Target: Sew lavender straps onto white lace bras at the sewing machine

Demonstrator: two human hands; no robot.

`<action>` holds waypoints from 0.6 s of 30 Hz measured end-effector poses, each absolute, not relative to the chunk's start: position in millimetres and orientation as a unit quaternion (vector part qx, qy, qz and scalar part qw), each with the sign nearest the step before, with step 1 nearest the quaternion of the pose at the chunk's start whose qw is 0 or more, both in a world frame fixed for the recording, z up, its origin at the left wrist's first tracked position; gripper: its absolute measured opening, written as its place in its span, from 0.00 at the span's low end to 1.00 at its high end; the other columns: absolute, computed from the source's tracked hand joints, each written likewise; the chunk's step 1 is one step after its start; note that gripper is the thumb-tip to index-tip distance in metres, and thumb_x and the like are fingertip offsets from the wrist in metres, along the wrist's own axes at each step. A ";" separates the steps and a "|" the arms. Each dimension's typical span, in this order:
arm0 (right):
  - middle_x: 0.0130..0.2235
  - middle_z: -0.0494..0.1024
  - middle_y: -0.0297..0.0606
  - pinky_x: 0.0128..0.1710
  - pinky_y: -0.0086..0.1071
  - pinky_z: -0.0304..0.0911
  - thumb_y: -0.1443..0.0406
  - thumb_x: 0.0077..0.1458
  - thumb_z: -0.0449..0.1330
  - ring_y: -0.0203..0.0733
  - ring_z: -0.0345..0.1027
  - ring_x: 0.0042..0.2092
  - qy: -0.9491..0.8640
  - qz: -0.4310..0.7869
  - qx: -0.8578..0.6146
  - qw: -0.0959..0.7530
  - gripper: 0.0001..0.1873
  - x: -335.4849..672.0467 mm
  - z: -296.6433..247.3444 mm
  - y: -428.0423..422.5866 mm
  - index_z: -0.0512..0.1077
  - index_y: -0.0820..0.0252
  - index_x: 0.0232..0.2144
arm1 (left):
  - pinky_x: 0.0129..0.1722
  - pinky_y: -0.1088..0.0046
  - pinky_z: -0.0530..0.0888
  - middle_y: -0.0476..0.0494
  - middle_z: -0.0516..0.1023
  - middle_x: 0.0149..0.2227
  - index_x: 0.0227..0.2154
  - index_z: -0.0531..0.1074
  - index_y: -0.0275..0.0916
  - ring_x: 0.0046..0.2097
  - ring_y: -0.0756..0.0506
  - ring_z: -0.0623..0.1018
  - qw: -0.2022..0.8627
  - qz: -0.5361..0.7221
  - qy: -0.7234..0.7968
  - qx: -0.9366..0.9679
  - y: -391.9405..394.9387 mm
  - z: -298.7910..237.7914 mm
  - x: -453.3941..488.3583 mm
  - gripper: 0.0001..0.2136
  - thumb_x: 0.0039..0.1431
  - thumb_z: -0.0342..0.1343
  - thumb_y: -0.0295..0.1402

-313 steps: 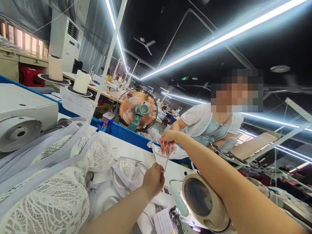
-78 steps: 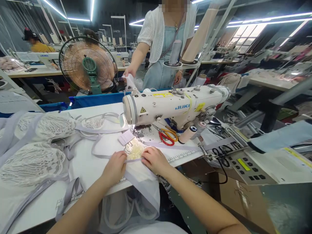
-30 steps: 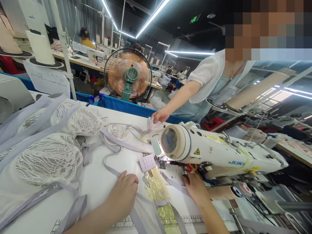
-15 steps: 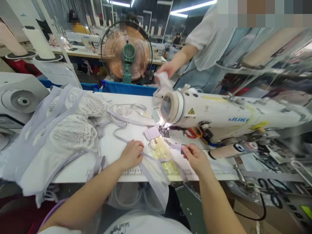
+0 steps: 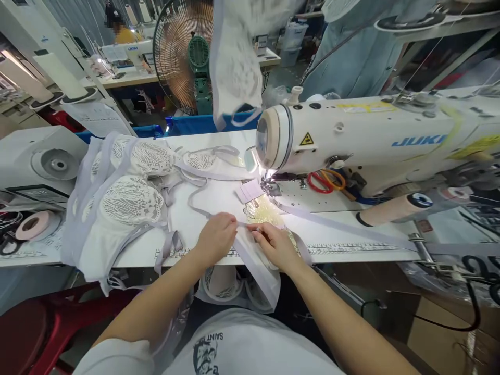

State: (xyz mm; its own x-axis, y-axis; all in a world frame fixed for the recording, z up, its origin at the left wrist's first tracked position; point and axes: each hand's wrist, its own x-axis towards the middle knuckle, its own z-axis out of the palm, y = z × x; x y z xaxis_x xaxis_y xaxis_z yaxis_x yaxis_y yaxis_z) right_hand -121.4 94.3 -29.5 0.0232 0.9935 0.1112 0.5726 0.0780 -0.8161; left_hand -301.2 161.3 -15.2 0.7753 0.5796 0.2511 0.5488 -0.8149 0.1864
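My left hand point(image 5: 217, 237) is closed over a narrow lavender bra strap point(image 5: 199, 209) at the front of the table. Close on its right, my right hand point(image 5: 275, 245) pinches the same strap, thumb and fingertips together. Below both hands, a white bra with lavender edging point(image 5: 255, 271) hangs over the table edge toward my lap. Behind my right hand are the lit needle area of the sewing machine point(image 5: 324, 135) and a small lilac paper tag point(image 5: 249, 191). A lavender tape point(image 5: 336, 223) runs from the presser foot to the right.
Several white lace bras point(image 5: 133, 203) lie piled at the left. Red- and orange-handled scissors point(image 5: 326, 180) rest under the machine arm. A white lace piece point(image 5: 236, 67) hangs blurred beyond the table, before a fan point(image 5: 175, 57). A person in light blue trousers point(image 5: 351, 62) stands behind the machine.
My right hand has moved left from beside the machine to meet my left hand at the strap. Beyond the table, the white lace piece is raised and hangs further left. The view has shifted.
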 end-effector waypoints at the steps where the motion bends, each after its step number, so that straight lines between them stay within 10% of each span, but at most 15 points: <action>1: 0.40 0.76 0.38 0.34 0.31 0.59 0.64 0.56 0.50 0.38 0.67 0.35 -0.640 0.289 -0.609 0.369 0.07 -120.9 -30.0 93.8 0.64 0.59 0.27 | 0.51 0.60 0.65 0.35 0.70 0.44 0.41 0.68 0.32 0.49 0.41 0.68 0.055 0.137 0.292 0.945 154.0 -16.1 -301.8 0.11 0.59 0.44 0.28; 18: 0.40 0.76 0.41 0.35 0.34 0.62 0.63 0.56 0.49 0.41 0.69 0.37 -0.648 0.295 -0.598 0.369 0.09 -120.7 -30.1 90.6 0.59 0.57 0.23 | 0.56 0.59 0.62 0.37 0.68 0.53 0.49 0.65 0.33 0.57 0.41 0.64 0.027 0.147 0.336 0.930 117.8 -34.0 -315.6 0.17 0.58 0.46 0.33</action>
State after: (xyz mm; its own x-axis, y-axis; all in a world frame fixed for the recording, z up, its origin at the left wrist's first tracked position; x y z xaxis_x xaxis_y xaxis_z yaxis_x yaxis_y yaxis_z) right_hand -120.7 90.6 -30.1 -0.0139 0.9920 0.1255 0.5575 0.1119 -0.8226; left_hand -315.6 117.8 -34.0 0.7313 0.6323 0.2556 0.6162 -0.7732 0.1496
